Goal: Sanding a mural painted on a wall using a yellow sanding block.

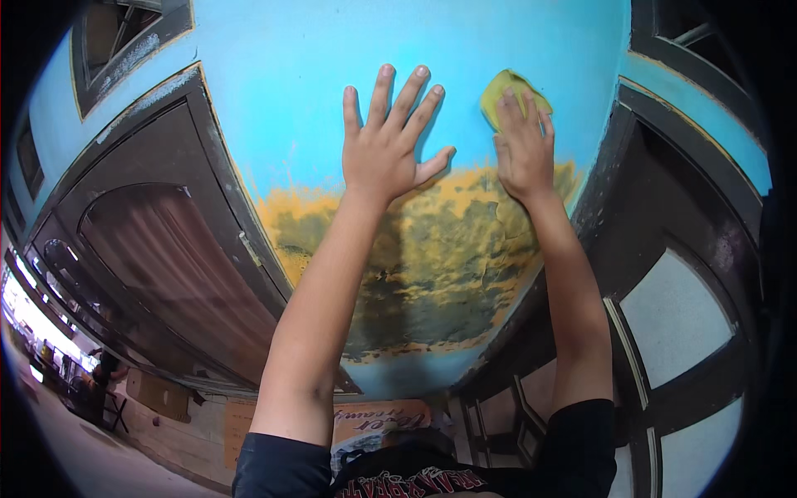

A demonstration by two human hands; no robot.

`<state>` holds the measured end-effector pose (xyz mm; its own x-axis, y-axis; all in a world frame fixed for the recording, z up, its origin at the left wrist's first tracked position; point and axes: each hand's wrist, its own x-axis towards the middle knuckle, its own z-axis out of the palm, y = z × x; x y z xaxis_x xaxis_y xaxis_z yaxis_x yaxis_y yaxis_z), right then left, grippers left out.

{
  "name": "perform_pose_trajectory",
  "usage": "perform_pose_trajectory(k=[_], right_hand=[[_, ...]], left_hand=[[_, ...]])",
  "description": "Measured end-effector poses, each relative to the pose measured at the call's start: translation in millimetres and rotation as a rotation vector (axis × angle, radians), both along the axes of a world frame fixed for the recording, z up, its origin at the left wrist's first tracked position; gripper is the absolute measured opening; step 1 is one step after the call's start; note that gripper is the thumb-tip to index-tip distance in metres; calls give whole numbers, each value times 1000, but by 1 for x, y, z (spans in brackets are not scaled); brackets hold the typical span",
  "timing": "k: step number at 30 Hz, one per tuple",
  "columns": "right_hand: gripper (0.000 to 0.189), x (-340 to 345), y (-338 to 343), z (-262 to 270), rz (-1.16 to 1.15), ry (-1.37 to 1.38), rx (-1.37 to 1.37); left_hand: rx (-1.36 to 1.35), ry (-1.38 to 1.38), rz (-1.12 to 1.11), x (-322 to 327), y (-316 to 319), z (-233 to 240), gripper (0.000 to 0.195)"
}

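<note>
My left hand lies against a light blue painted wall, its fingers spread and nothing in it. To its right, my right hand presses a yellow-green cloth to the same wall, with the fingers over the cloth's lower part. Below both hands, a large patch of peeled, rough wall shows orange-yellow and dark grey. My forearms reach up across it and hide parts of its left and right sides.
At the left stands a brown door with a reddish curtain. Another dark door frame with pale panels is at the right. Cardboard bearing writing lies at the wall's foot, and a cardboard box sits lower left.
</note>
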<state>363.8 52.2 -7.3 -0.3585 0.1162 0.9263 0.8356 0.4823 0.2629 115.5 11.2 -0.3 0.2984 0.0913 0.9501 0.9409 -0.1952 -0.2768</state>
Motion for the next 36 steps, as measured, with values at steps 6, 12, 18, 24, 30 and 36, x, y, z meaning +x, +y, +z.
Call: perform_pose_trajectory(k=[6,12,18,24,30,36], right_hand=[[52,-7,0,-27,-4,-59,20],[55,14,8,-14,26,61,56],[55,10,0,-34,-43,-173,-24],[55,22,11,-25,6,77,60],[56,24,4,-30,-61,-96,-23],[55,60,19,-27,-36,196,25]], left_hand=[[22,9,4,-3,2,-1,70],[-1,16,21,-2,-1,-1,69],[-11,55,24,-4,-1,-1,71],[-25,63,25,2,-2,1,74],[-52,97,55,10,0,7,78],[-63,137,5,38,8,15,81]])
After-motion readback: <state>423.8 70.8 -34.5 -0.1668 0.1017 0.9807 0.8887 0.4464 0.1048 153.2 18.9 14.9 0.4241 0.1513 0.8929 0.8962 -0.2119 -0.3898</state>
